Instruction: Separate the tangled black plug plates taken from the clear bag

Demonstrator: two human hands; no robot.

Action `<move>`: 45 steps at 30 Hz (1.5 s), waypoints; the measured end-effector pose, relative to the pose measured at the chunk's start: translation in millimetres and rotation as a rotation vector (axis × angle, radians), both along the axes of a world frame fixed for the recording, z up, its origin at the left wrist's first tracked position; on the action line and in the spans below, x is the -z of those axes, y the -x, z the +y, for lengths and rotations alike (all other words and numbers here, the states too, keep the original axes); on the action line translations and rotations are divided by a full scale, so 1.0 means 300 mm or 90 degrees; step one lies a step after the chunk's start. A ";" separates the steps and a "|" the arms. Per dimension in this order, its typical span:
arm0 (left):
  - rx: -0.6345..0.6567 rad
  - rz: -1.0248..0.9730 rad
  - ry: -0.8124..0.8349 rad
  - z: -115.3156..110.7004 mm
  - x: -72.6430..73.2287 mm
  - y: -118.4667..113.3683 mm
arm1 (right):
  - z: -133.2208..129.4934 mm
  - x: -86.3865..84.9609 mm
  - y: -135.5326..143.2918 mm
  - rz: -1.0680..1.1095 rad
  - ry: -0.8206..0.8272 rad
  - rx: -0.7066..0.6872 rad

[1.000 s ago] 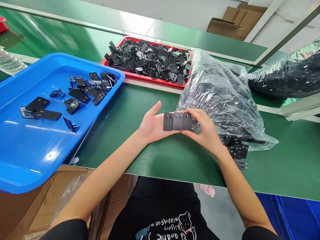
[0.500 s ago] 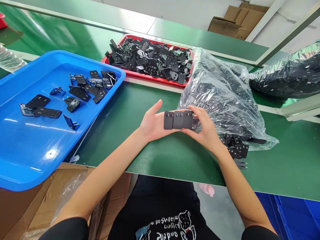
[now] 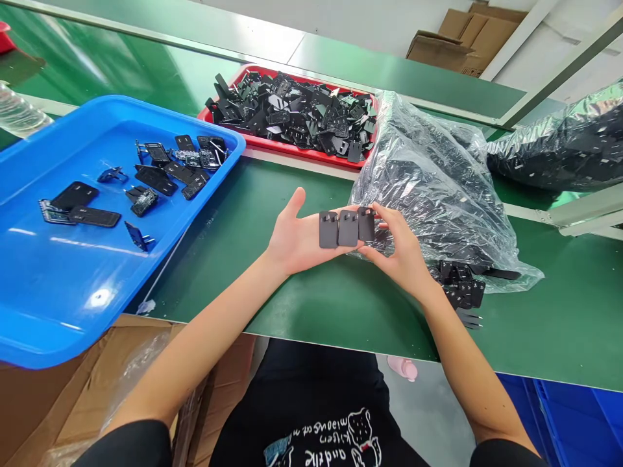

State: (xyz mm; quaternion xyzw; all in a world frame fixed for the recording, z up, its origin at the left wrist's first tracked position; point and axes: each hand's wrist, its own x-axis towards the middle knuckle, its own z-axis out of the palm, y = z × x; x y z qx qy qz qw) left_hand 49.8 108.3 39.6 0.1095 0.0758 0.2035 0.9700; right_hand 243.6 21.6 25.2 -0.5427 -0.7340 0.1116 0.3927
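My left hand (image 3: 296,243) is palm up with its fingers stretched out and the thumb raised. On it lie two flat black plug covers (image 3: 339,229), side by side, each with two pins near the top. A third black plug cover (image 3: 366,226) sits at the right end of the row, slightly tilted. My right hand (image 3: 400,250) holds that one at its edges between thumb and fingers. To the right of my right hand, a cluster of similar black plug covers (image 3: 462,285) lies at the mouth of a clear plastic bag (image 3: 438,188).
A blue tray (image 3: 43,272) with several black plug parts stands at the left. Behind it, a red tray (image 3: 296,146) is heaped with black pieces. Another filled bag (image 3: 559,146) lies at the back right. The green table's front edge runs close to my body.
The rightmost plug cover has tilted and shifted up a little in my right fingers. My left hand has turned slightly, its thumb moving up and left.
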 end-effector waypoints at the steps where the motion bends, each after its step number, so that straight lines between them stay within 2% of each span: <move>1: 0.000 0.000 -0.001 0.000 0.001 -0.001 | 0.000 -0.001 0.001 0.001 -0.003 -0.001; 10: 0.021 0.024 -0.026 -0.002 0.007 -0.008 | -0.003 -0.001 0.006 0.002 -0.069 -0.009; 21: 0.001 0.017 -0.018 -0.003 0.009 -0.009 | -0.002 -0.003 0.019 0.002 -0.122 0.024; 29: 0.005 0.014 -0.035 -0.001 0.018 -0.009 | 0.003 0.007 0.017 0.008 -0.151 0.016; 45: 0.010 0.015 -0.022 0.000 0.011 0.001 | 0.006 0.023 0.012 0.013 -0.124 0.026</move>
